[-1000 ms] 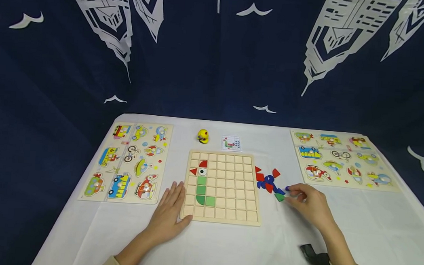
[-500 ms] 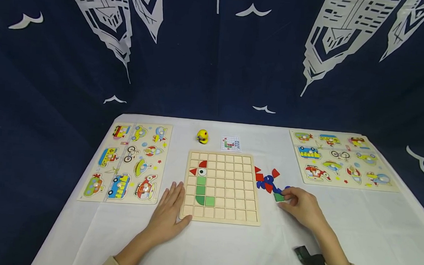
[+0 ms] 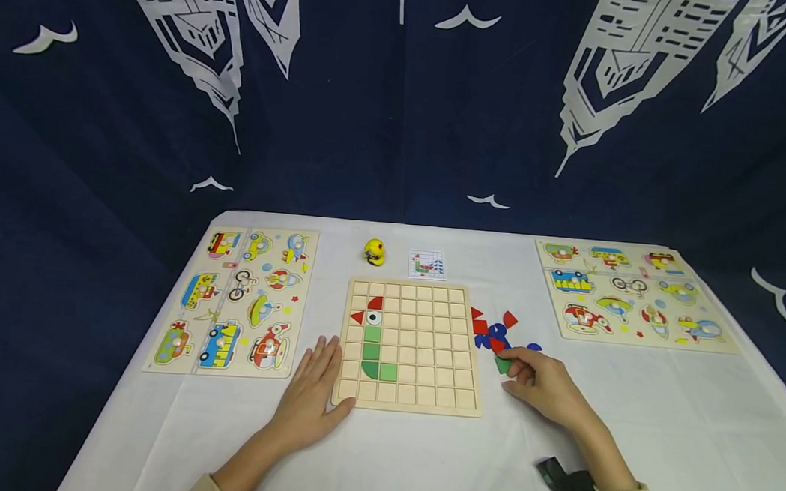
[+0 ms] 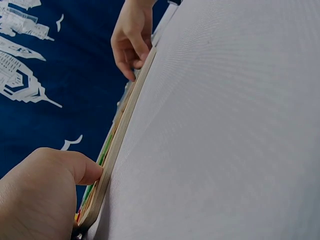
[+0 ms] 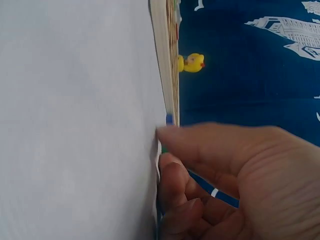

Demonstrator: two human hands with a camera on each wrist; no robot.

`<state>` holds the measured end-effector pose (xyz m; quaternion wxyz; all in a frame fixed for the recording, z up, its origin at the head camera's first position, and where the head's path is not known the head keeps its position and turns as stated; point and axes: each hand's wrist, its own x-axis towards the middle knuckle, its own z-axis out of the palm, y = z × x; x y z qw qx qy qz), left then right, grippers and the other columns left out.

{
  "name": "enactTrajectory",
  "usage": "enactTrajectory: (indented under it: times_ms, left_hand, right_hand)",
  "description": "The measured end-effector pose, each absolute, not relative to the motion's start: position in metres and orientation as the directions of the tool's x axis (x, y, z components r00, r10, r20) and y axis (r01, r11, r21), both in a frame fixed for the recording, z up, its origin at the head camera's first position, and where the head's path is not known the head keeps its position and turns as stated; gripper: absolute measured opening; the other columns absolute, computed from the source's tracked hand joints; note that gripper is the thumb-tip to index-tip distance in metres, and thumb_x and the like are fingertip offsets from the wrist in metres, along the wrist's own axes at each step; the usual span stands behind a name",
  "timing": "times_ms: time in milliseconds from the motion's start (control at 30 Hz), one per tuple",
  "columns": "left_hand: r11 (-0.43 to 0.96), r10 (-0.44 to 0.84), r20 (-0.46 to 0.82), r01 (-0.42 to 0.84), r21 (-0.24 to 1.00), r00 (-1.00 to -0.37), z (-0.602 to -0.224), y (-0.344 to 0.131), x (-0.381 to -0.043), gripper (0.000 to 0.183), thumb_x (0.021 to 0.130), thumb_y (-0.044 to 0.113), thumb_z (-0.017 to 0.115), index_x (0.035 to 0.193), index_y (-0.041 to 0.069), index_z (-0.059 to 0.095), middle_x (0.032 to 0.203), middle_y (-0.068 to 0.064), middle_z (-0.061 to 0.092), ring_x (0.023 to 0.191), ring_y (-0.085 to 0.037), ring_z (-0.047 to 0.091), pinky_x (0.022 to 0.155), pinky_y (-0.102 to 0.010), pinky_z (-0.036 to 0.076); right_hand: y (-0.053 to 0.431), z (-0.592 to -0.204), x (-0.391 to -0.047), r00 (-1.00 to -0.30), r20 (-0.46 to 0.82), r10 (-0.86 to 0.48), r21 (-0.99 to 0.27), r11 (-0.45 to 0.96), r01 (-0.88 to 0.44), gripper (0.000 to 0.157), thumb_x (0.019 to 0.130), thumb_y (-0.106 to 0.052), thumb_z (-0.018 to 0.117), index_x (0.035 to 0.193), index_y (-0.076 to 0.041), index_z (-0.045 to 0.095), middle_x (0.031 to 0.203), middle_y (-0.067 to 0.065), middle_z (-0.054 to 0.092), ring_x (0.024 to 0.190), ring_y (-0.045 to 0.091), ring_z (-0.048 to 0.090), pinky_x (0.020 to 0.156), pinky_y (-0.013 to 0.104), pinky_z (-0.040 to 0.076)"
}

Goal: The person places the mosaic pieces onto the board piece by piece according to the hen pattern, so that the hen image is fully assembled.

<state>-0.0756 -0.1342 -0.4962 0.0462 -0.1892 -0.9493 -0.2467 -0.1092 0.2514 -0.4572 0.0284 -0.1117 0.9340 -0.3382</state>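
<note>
In the head view, a wooden grid board (image 3: pixel 425 375) lies flat, with red, green and eye-marked tiles in its left columns. My left hand (image 3: pixel 310 402) rests flat by its lower left corner, fingers straight and thumb on the front edge. The left wrist view shows that thumb (image 4: pixel 90 169) touching the board's rim. To the right of the board, my right hand (image 3: pixel 546 386) holds a green tile (image 3: pixel 503 365) at its curled fingertips, low at the table. The tile's shape is partly hidden. A loose pile of blue and red tiles (image 3: pixel 498 331) lies just beyond.
Behind the board are a small yellow duck figure (image 3: pixel 374 252) and a pattern card (image 3: pixel 428 264). Vehicle puzzle boards lie at the left (image 3: pixel 234 303) and the right (image 3: pixel 633 298). A lone blue tile (image 3: pixel 534 346) lies behind the right hand. A dark curtain hangs behind the table.
My right hand has moved left towards the board, and the green tile has shifted left with it. The blue tile formerly at its fingertips now lies behind it. The left hand stays put.
</note>
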Motion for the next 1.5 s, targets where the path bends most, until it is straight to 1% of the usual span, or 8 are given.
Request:
enactTrajectory:
  times_ms: [133, 267, 500, 767, 933, 1033, 1200, 1500]
  left_hand:
    - [0.805, 0.335, 0.179, 0.38, 0.455, -0.925, -0.497, -0.135, -0.076, 0.085, 0.085, 0.037, 0.068, 0.147, -0.009, 0.033, 0.161, -0.02, 0.022, 0.151, -0.035, 0.016, 0.121, -0.05, 0.012]
    - [0.806, 0.335, 0.175, 0.378, 0.455, -0.926, -0.497, -0.135, -0.076, 0.085, 0.085, 0.037, 0.068, 0.147, -0.009, 0.032, 0.161, -0.02, 0.022, 0.151, -0.035, 0.016, 0.121, -0.049, 0.012]
    - [0.805, 0.336, 0.176, 0.379, 0.456, -0.925, -0.497, -0.135, -0.075, 0.085, 0.085, 0.036, 0.068, 0.147, -0.009, 0.033, 0.16, -0.02, 0.023, 0.15, -0.035, 0.017, 0.121, -0.049, 0.012]
    - [0.803, 0.336, 0.166, 0.374, 0.464, -0.927, -0.496, -0.135, -0.075, 0.084, 0.085, 0.036, 0.068, 0.147, -0.009, 0.033, 0.161, -0.019, 0.023, 0.151, -0.035, 0.016, 0.121, -0.049, 0.012]
    - [0.802, 0.339, 0.165, 0.376, 0.464, -0.926, -0.496, -0.135, -0.076, 0.084, 0.085, 0.036, 0.068, 0.147, -0.01, 0.033, 0.161, -0.02, 0.023, 0.151, -0.034, 0.015, 0.121, -0.049, 0.012]
    - [0.801, 0.339, 0.165, 0.376, 0.465, -0.926, -0.496, -0.136, -0.076, 0.084, 0.085, 0.035, 0.068, 0.147, -0.01, 0.033, 0.16, -0.02, 0.023, 0.151, -0.035, 0.015, 0.121, -0.049, 0.012]
    - [0.798, 0.333, 0.171, 0.374, 0.473, -0.927, -0.496, -0.136, -0.075, 0.085, 0.084, 0.035, 0.069, 0.147, -0.009, 0.033, 0.16, -0.02, 0.023, 0.151, -0.035, 0.015, 0.121, -0.049, 0.012]
    - [0.796, 0.334, 0.164, 0.371, 0.477, -0.928, -0.496, -0.135, -0.076, 0.085, 0.085, 0.036, 0.068, 0.148, -0.009, 0.032, 0.161, -0.019, 0.021, 0.151, -0.034, 0.014, 0.121, -0.049, 0.01]
  right_hand:
    - [0.25, -0.46, -0.111, -0.974, 0.038, -0.225, -0.643, 0.741, -0.196, 0.031, 0.078, 0.003, 0.074, 0.109, -0.004, 0.069, 0.077, -0.003, 0.06, 0.066, 0.004, 0.05, 0.058, 0.019, 0.045]
    - [0.248, -0.462, -0.112, -0.979, 0.045, -0.199, -0.631, 0.754, -0.182, 0.026, 0.078, 0.0, 0.076, 0.103, -0.004, 0.069, 0.076, -0.002, 0.057, 0.065, 0.006, 0.048, 0.056, 0.019, 0.043]
    - [0.246, -0.462, -0.112, -0.989, 0.074, -0.131, -0.543, 0.826, -0.15, 0.024, 0.074, -0.009, 0.083, 0.094, -0.007, 0.07, 0.08, 0.001, 0.054, 0.068, 0.013, 0.043, 0.055, 0.021, 0.034]
    - [0.247, -0.462, -0.11, -0.988, 0.072, -0.138, -0.57, 0.807, -0.154, 0.021, 0.076, -0.007, 0.081, 0.094, -0.005, 0.071, 0.077, -0.002, 0.061, 0.064, 0.007, 0.043, 0.054, 0.02, 0.036]
    - [0.248, -0.464, -0.111, -0.987, 0.079, -0.14, -0.552, 0.818, -0.161, 0.012, 0.078, -0.008, 0.078, 0.088, -0.009, 0.071, 0.071, -0.005, 0.057, 0.061, 0.006, 0.043, 0.053, 0.02, 0.035]
    - [0.248, -0.466, -0.112, -0.984, 0.098, -0.148, -0.534, 0.827, -0.177, 0.016, 0.076, -0.011, 0.081, 0.088, -0.01, 0.071, 0.073, -0.005, 0.056, 0.061, 0.006, 0.042, 0.053, 0.02, 0.034]
    - [0.243, -0.468, -0.116, -0.973, 0.115, -0.198, -0.541, 0.809, -0.229, 0.028, 0.072, -0.01, 0.085, 0.097, -0.008, 0.074, 0.077, -0.005, 0.058, 0.063, 0.007, 0.042, 0.053, 0.02, 0.034]
    - [0.234, -0.463, -0.12, -0.961, 0.121, -0.248, -0.536, 0.799, -0.273, 0.022, 0.074, -0.007, 0.082, 0.094, -0.009, 0.074, 0.076, -0.006, 0.06, 0.061, 0.004, 0.043, 0.053, 0.019, 0.036]
